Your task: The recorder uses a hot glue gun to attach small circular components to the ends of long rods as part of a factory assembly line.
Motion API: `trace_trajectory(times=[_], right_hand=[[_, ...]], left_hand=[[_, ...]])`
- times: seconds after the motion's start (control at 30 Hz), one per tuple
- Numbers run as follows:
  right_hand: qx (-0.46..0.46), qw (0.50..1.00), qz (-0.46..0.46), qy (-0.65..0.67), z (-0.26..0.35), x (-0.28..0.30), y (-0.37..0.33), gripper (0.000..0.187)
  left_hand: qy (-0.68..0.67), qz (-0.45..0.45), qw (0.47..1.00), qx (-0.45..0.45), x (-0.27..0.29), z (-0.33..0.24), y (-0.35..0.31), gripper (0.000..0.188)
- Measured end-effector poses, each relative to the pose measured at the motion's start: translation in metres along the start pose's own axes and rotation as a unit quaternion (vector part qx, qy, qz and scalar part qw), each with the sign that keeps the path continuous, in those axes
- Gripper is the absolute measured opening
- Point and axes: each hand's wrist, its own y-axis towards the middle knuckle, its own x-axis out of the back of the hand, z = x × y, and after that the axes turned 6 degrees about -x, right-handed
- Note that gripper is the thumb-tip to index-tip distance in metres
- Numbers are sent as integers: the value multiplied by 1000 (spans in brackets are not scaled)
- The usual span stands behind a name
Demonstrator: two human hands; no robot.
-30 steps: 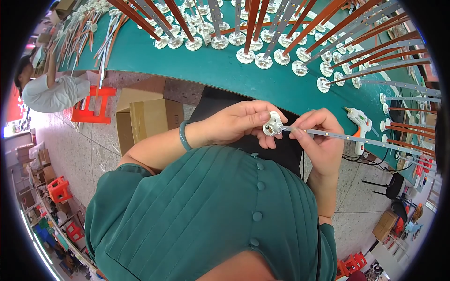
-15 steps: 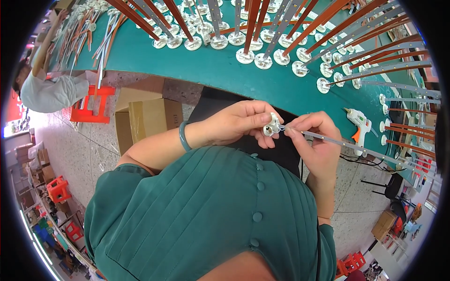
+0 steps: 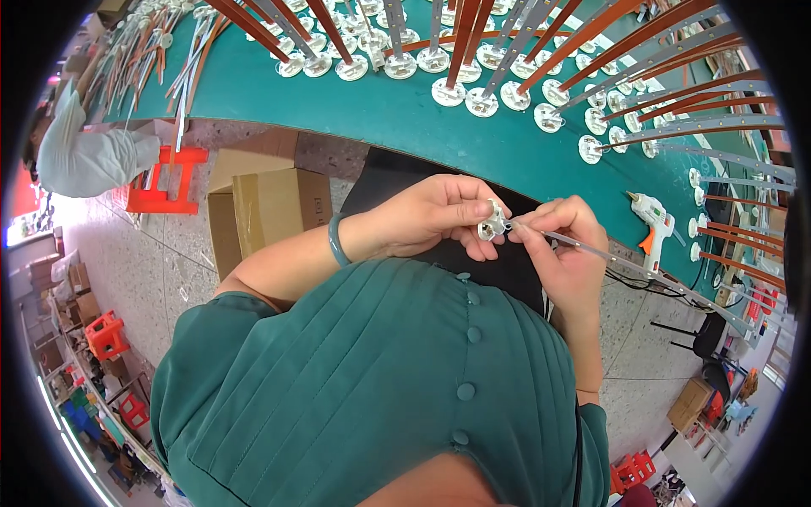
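My left hand (image 3: 439, 216) pinches a small round white plastic base (image 3: 491, 223) between thumb and fingers, its hollow side partly showing. The thin end of a long grey LED strip (image 3: 629, 261) is gripped by my right hand (image 3: 568, 241), with thumb and index finger pressed together. Short thin wires (image 3: 509, 225) bridge the gap between the strip's end and the base. From my right hand the strip runs out to the right, past the table edge. Both hands are close together in front of my chest, just off the green table (image 3: 329, 108).
Many strips in grey and brown stand upright in white bases (image 3: 482, 102) across the table. A white and orange glue gun (image 3: 651, 221) lies at the right edge, near black cables. Left are an open cardboard box (image 3: 279, 211), a red stool (image 3: 176, 188) and another person (image 3: 89, 160).
The white base has tilted slightly in my left hand. My right hand has shifted a little left and up, still holding the strip. The whole view has moved slightly.
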Motion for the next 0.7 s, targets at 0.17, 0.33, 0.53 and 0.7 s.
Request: trace_trajectory(times=[0.17, 0.33, 0.53, 0.7], right_hand=[[-1, 1000, 20, 18, -3, 0, 4, 18], [-17, 999, 19, 29, -5, 7, 6, 17], [-73, 988, -22, -131, 3, 5, 24, 19], [108, 977, -27, -181, -8, -4, 39, 27]], left_hand=[[-5, 1, 1000, -6, 0, 1, 1, 35], [49, 22, 998, -20, 2, -4, 4, 34], [589, 3, 741, -323, -21, -55, 23, 48], [606, -1, 697, -383, -44, -53, 39, 36]])
